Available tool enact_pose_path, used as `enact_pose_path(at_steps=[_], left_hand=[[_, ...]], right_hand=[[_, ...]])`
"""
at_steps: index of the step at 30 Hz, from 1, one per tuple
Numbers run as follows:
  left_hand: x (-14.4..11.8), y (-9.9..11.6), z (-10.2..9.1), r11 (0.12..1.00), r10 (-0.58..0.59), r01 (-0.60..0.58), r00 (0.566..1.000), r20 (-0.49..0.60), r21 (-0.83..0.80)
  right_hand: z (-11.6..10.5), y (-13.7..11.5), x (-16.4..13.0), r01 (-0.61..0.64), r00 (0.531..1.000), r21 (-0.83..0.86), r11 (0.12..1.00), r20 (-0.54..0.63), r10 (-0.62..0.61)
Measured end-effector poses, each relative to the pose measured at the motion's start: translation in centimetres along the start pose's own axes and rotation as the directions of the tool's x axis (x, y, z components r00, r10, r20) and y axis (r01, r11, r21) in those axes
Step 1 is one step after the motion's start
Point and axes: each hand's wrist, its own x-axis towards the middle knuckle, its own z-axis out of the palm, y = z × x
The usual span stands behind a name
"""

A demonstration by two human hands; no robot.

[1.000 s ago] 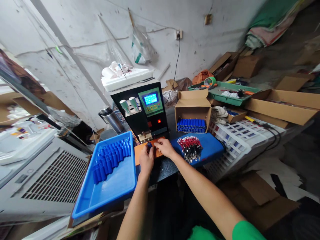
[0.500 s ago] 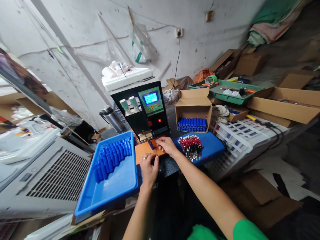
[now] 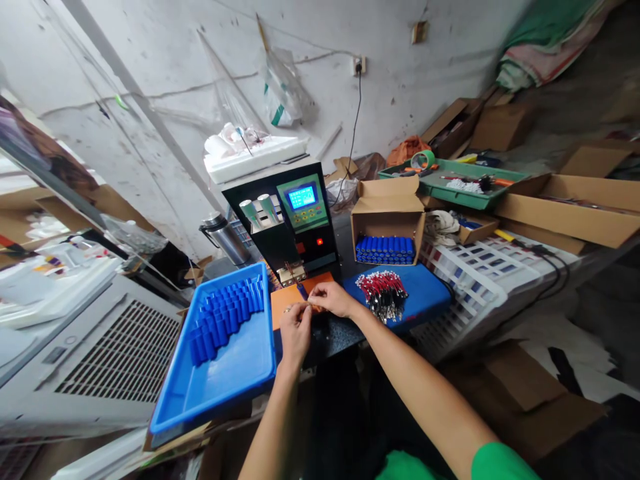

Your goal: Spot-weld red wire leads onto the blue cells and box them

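Note:
Just in front of the spot welder's electrodes [image 3: 292, 273], a single blue cylindrical battery cell [image 3: 302, 291] stands tilted on the orange pad [image 3: 284, 305]. My left hand [image 3: 296, 330], with a ring on one finger, is closed in a pinch at the pad's front edge. Fingertips together, my right hand [image 3: 332, 299] pinches right beside it, next to the cell. Whatever lies between the fingers is too small to make out. The spot welder [image 3: 280, 227] has a lit screen and a glowing red light.
A blue tray [image 3: 220, 390] with rows of blue cells is on the left. To the right, a bundle of red and black wire leads [image 3: 383, 293] lies on a blue surface [image 3: 425, 293], before a cardboard box [image 3: 389, 223] of cells. A steel flask [image 3: 225, 237] stands behind the tray.
My two hands have come together: the right moved slightly left and down, the left slightly up, and their fingertips now meet in front of the cell.

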Motion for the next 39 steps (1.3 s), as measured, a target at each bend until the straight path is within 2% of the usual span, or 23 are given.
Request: enact_pose_path(at_steps=[3, 5, 9, 11, 16, 22, 29, 35, 39], left_hand=[[0.0, -0.2, 0.0, 0.994, 0.077, -0.071, 0.995, -0.064, 0.080], [0.0, -0.4, 0.0, 0.980, 0.144, -0.130, 0.986, -0.085, 0.151], [0.8, -1.0, 0.1, 0.957, 0.181, -0.195, 0.980, 0.083, 0.214], [1.2, -1.2, 0.2, 0.960, 0.163, -0.186, 0.979, 0.123, 0.209], [1.2, -1.2, 0.6, 0.982, 0.123, -0.135, 0.988, 0.096, 0.136], [1.9, -1.2, 0.5, 0.995, -0.058, 0.058, 0.998, -0.003, -0.084], [4.3, -1.2, 0.2, 0.995, -0.101, 0.102, 0.994, 0.049, -0.023], [3.9, -2.0, 0.5, 0.991, -0.129, 0.131, 0.988, 0.080, -0.018], [3.6, -2.6, 0.5, 0.994, -0.107, 0.104, 0.989, 0.100, 0.036]], right_hand=[[-0.1, -0.1, 0.1, 0.010, 0.998, 0.003, 1.000, -0.060, -0.010], [-0.3, -0.2, 0.1, -0.015, 0.995, 0.072, 0.997, -0.100, 0.022], [-0.8, -0.2, 0.1, -0.057, 0.982, 0.235, 0.970, -0.161, 0.096], [-0.9, -0.1, 0.1, -0.052, 0.975, 0.269, 0.962, -0.193, 0.107], [-1.0, -0.1, 0.3, -0.060, 0.953, 0.350, 0.935, -0.259, 0.158], [-0.8, 0.0, 0.6, -0.054, 0.944, 0.337, 0.940, -0.290, 0.158], [-0.7, 0.4, 0.8, -0.064, 0.940, 0.276, 0.959, -0.306, 0.151], [-0.5, 0.1, 0.9, -0.075, 0.929, 0.244, 0.967, -0.335, 0.157], [-0.2, -0.4, 0.9, -0.107, 0.926, 0.237, 0.966, -0.329, 0.183]])
